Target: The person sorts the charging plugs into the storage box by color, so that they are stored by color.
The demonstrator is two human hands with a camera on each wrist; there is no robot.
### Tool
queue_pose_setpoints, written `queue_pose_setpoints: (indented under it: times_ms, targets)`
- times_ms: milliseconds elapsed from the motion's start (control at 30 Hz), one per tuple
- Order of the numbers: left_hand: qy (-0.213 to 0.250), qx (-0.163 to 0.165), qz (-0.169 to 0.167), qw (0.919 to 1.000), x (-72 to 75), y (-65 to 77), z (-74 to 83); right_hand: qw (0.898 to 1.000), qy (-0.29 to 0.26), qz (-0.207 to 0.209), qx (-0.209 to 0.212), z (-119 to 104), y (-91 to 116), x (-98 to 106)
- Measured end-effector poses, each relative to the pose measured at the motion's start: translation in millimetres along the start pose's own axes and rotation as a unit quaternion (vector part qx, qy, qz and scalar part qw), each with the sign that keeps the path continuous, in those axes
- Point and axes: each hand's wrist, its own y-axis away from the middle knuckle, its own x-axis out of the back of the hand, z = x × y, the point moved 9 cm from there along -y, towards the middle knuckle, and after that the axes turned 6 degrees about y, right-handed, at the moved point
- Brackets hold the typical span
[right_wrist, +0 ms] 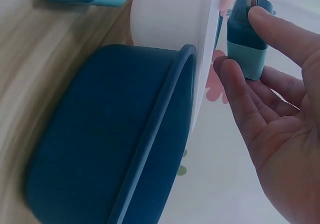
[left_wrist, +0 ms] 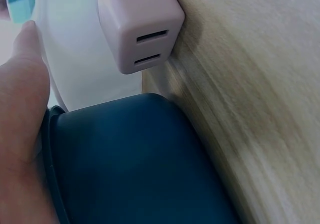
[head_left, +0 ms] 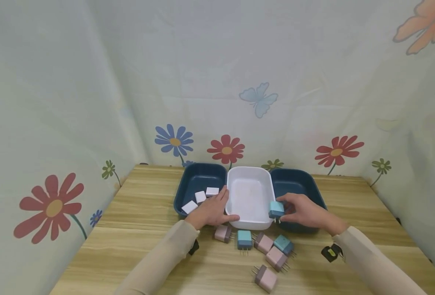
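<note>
My right hand [head_left: 301, 211] pinches a two-tone blue plug charger [head_left: 276, 208] between thumb and fingers, above the rim between the white bin [head_left: 249, 225] and the right dark blue bin [head_left: 294, 175]. In the right wrist view the metal prongs of that charger [right_wrist: 247, 58] point up past the thumb. My left hand [head_left: 212, 209] lies with fingers extended over the adjoining rims of the left dark blue bin [head_left: 199, 167] and the white bin, holding nothing. Several white chargers [head_left: 200, 197] lie inside the left bin. Nothing is visible inside the white bin.
In front of the bins several chargers lie on the wooden table [head_left: 117, 246]: pink ones such as this pink charger [head_left: 266, 278], and blue ones such as this blue charger [head_left: 244, 238]. A patterned curtain [head_left: 202, 82] hangs behind the table.
</note>
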Motion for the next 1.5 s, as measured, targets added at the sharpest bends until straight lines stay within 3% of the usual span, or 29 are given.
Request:
queue_pose_setpoints:
  times_ms: [367, 733, 933, 1500]
  targets:
    - [0.001, -0.004, -0.003, 1.0, 0.0, 0.3, 1.9, 0.998, -0.014, -0.019, -0.055, 13.6, -34.3, -7.9]
    - [0.003, 0.003, -0.005, 1.0, -1.9, -0.7, 1.5, 0.997, 0.005, -0.028, -0.069, 29.9, -55.9, -12.4]
    - [0.009, 0.001, -0.003, 1.0, 0.2, 1.1, 3.2, 0.994, 0.006, -0.037, -0.105, 38.0, -63.5, -11.8]
    - [0.013, 0.009, -0.01, 0.9998, 2.1, 3.3, 2.3, 0.993, 0.022, -0.042, -0.112, 47.1, -83.0, -7.7]
